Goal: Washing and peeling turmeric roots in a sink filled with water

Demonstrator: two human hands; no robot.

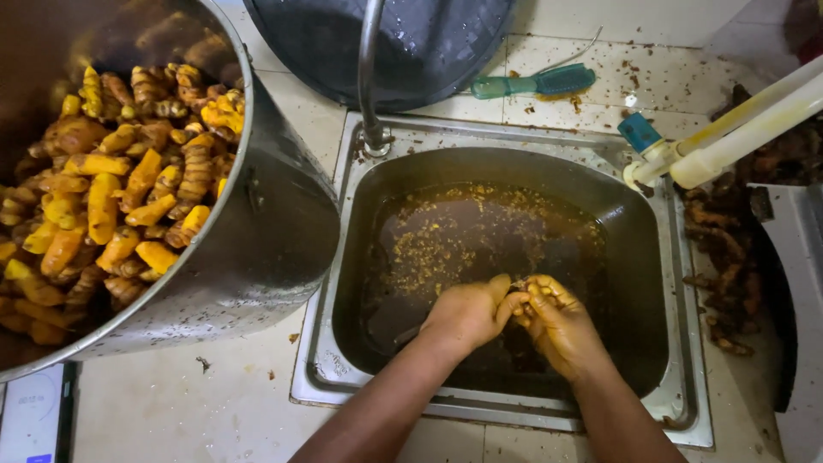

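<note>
Leftmost, we noted the corner of a phone on the pale counter, and above it a large steel pot, tilted toward the camera and heaped with peeled, bright yellow-orange turmeric roots. Next to the pot stood a curved tap at the back rim of a steel sink, whose basin held brown water flecked with floating peelings. Behind the tap we saw a dark round basin and, beside it, a green brush lying on the tiled ledge. Over the near half of the water, our left hand and right hand met, both stained yellow and curled closed around a small turmeric piece pinched between their fingertips; it was mostly hidden, so we could not tell its shape. Farther right, white pipes with a blue valve crossed above a pile of dark unpeeled roots beside the sink.
</note>
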